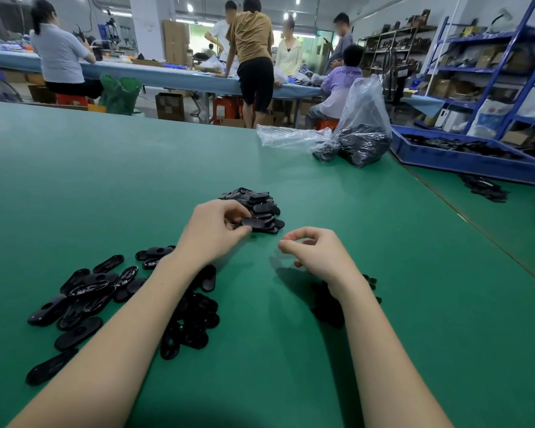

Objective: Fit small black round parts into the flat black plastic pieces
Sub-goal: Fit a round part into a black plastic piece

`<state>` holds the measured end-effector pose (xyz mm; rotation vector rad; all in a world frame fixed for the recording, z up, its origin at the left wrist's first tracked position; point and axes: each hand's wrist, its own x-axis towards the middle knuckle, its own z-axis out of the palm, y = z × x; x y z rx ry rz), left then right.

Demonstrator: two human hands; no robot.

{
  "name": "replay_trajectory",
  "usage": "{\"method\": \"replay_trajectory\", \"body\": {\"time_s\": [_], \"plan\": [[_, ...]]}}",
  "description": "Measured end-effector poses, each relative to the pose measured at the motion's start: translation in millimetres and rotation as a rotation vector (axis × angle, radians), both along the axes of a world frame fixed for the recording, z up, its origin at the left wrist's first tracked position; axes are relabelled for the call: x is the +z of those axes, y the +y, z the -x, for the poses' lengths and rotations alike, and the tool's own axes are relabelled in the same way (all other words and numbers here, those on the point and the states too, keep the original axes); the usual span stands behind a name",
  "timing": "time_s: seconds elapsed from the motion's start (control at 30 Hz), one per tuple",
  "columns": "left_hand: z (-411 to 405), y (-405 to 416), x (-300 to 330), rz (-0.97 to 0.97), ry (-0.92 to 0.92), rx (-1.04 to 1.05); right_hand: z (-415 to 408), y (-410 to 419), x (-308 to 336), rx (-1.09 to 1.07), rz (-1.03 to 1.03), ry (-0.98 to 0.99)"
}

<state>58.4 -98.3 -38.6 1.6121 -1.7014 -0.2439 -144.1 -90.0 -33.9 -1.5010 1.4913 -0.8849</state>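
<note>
Scattered flat black pieces lie under the left forearm, whose left hand pinches one piece at a far pile; right hand hovers loosely curled, empty, beside it.

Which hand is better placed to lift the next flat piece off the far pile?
Left. The left hand already pinches a flat black piece at the near edge of the far pile, while the right hand hovers beside it, apparently holding nothing.
</note>
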Motion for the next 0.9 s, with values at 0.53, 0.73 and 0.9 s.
{"method": "replay_trajectory", "body": {"time_s": [0.53,0.73,0.9], "plan": [[4.2,-56.7,4.7,-0.117,0.096,0.151,-6.2,-2.0,-6.4,0.068,0.037,0.091],[-1.4,-13.3,2.1,-0.079,0.266,0.105,-35.2,8.7,-5.6,0.176,0.119,0.381],[-4.5,2.7,9.7,-0.142,0.415,0.001,-76.1,31.3,-8.1,0.197,0.213,0.619]]}}
